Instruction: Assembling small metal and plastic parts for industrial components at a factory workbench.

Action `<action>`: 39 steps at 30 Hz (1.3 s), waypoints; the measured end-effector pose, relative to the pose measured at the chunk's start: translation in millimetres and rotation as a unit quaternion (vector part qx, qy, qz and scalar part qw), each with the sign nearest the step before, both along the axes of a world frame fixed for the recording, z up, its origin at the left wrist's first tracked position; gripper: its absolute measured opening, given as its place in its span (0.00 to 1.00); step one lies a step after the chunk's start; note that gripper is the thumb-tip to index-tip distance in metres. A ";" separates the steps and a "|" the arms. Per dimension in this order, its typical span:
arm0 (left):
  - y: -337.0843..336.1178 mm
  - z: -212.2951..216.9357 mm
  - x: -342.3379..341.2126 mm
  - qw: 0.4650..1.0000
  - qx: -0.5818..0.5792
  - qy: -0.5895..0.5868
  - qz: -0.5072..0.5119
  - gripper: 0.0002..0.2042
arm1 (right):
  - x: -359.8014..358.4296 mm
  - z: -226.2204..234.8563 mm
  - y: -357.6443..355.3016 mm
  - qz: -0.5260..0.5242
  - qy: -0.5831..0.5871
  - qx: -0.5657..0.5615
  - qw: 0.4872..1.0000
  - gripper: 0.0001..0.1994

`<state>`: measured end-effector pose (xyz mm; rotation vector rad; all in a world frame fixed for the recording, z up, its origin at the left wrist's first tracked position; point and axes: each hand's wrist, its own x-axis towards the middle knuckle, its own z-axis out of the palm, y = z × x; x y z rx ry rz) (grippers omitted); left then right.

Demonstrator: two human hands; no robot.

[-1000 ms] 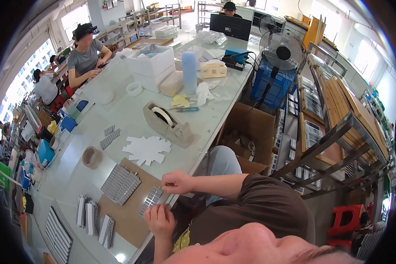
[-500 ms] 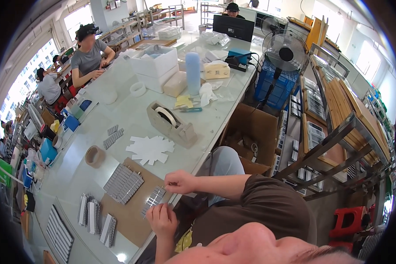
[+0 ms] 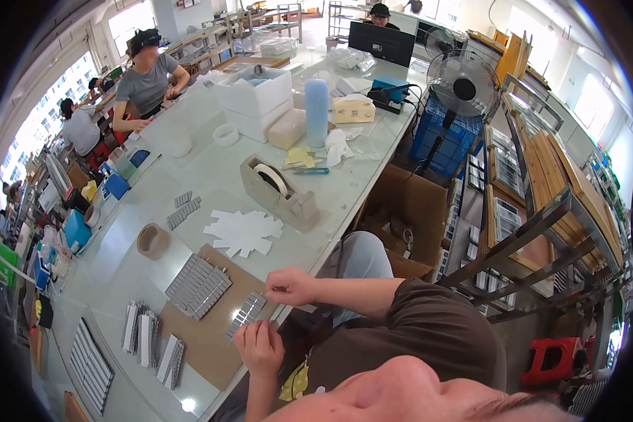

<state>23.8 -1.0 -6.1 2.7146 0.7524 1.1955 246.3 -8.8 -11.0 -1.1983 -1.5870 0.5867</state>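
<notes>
On a brown board (image 3: 211, 352) at the table's near edge lies a small panel of grey strips (image 3: 247, 310) with shiny cross lines. My left hand (image 3: 259, 348) is at its near end, fingers bent and held together; what lies under the fingertips is hidden. At the panel's far right corner, my right hand (image 3: 290, 286) is closed in a pinch, its contents too small to make out. Beside the small panel rests a larger block of grey strips (image 3: 197, 285). Stacked strip bundles (image 3: 148, 339) and a single bundle (image 3: 170, 361) sit to the left.
Beyond the board are white paper cutouts (image 3: 243, 233), a tape dispenser (image 3: 280, 193), a brown tape roll (image 3: 152, 240) and a blue bottle (image 3: 316, 112). A striped panel (image 3: 91, 366) lies far left. A cardboard box (image 3: 408, 204), a fan (image 3: 463, 87) and a metal rack (image 3: 534, 218) stand right.
The whole view has shifted slightly. Both hands stay at the small panel, with only slight finger movement.
</notes>
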 end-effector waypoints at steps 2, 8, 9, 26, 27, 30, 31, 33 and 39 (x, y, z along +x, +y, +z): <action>-1.2 2.8 -1.5 1.000 -0.002 0.002 0.016 0.11 | -2.1 -0.4 1.9 0.005 -0.007 0.014 1.000 0.05; 4.8 8.8 1.6 1.000 -0.024 0.000 0.001 0.11 | 9.5 -26.8 12.0 0.022 -0.007 0.030 0.999 0.04; 7.2 7.7 1.1 0.999 -0.043 -0.004 -0.004 0.11 | 9.9 -15.8 9.8 0.015 -0.015 0.017 1.000 0.03; 4.3 2.6 -5.9 0.996 -0.053 0.054 0.049 0.22 | -4.7 -1.6 8.7 0.083 -0.120 0.111 0.983 0.05; 4.8 3.1 -5.6 0.996 -0.056 0.055 0.050 0.22 | -6.6 -0.7 9.8 0.084 -0.119 0.109 0.983 0.05; 7.0 5.1 -3.4 0.995 -0.057 0.067 0.056 0.24 | -8.1 1.8 13.4 0.097 -0.166 0.147 0.970 0.06; 7.5 5.9 -2.7 0.994 -0.058 0.074 0.058 0.25 | -7.8 2.2 13.4 0.098 -0.162 0.145 0.971 0.06; 8.4 5.2 -1.6 0.993 -0.060 0.082 0.059 0.26 | -7.3 4.6 13.7 0.099 -0.158 0.142 0.972 0.06; 8.6 3.0 -0.2 0.991 -0.058 0.096 0.065 0.27 | -8.2 5.4 14.7 0.107 -0.181 0.139 0.968 0.06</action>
